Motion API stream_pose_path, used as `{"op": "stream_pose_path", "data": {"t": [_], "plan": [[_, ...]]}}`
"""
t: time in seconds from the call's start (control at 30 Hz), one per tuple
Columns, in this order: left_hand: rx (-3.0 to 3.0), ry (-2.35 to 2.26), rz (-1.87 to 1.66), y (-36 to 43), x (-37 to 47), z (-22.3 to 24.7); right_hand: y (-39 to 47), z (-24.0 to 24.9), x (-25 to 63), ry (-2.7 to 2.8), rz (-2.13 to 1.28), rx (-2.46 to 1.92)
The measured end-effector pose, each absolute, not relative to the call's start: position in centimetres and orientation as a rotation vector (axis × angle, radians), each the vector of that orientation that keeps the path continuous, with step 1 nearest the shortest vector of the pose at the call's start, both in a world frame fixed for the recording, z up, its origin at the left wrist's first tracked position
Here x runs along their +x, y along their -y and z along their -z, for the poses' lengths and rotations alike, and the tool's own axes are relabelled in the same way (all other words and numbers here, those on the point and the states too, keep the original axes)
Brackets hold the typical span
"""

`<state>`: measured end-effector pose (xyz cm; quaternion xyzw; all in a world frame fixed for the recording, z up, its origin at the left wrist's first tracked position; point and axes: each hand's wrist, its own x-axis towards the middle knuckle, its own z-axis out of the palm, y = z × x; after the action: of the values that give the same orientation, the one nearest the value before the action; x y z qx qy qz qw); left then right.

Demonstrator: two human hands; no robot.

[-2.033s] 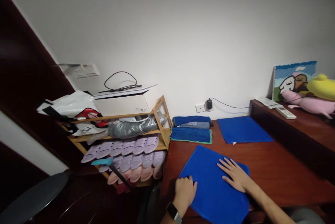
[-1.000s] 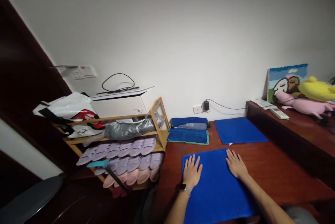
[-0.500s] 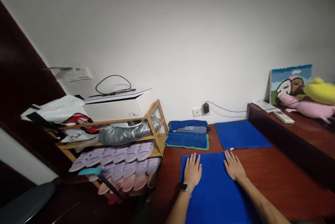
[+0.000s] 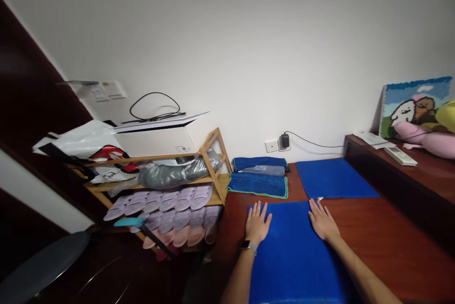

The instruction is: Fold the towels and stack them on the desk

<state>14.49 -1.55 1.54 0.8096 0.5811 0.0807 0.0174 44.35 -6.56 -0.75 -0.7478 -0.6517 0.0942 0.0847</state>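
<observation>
A blue cloth (image 4: 287, 252) lies spread flat on the reddish-brown table (image 4: 384, 242). My left hand (image 4: 257, 223) rests open on its far left corner, fingers apart, with a watch on the wrist. On the far right corner lies my right hand (image 4: 323, 221), also open, its fingers pointing away from me. Neither hand holds anything. A second blue cloth (image 4: 336, 178) is flat beyond my right hand, with a small white tag at its near edge. Beyond my left hand are a folded blue cloth with green edging (image 4: 259, 184) and a blue and grey folded cloth (image 4: 261, 165).
Left of the table stands a wooden rack (image 4: 216, 166) with slippers (image 4: 170, 200), a white box (image 4: 156, 140) and bags. A raised ledge (image 4: 435, 181) at the right holds a remote (image 4: 400, 156), papers, a picture and plush toys. A charger (image 4: 285, 140) is plugged into the wall.
The view has shifted slightly, so the picture at the right stands farther right in it. My left hand's fingers are spread wider and sit nearer the cloth's left edge.
</observation>
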Motion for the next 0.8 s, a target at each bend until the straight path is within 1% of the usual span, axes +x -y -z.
{"op": "stream_pose_path", "data": {"t": [0.1,0.27,0.43,0.53,0.6,0.67,0.8], "plan": [[2.508,-1.852,-0.2,0.9,12.7,-2.1,6.4,0.8,43.9,1.937,-0.272,-2.244],[2.451,-1.886,-0.159,-0.1,13.3,-2.7,6.0,0.0,43.4,1.932,-0.293,-2.278],[2.48,-1.909,-0.17,-0.1,12.0,-2.5,6.4,-0.8,44.2,1.944,-0.435,-2.14],[2.542,-1.923,-0.237,0.2,11.9,-2.9,6.6,-1.0,44.3,1.96,-0.431,-2.129],[2.618,-1.892,-0.363,0.7,13.5,-3.3,6.6,-1.1,44.0,1.968,-0.387,-2.162],[2.707,-1.746,-0.472,1.5,16.7,-3.6,6.6,-1.1,43.7,1.969,-0.36,-2.187],[2.763,-1.402,-0.499,3.3,25.0,-2.9,6.6,-1.2,43.6,1.983,-0.34,-2.186]]}}
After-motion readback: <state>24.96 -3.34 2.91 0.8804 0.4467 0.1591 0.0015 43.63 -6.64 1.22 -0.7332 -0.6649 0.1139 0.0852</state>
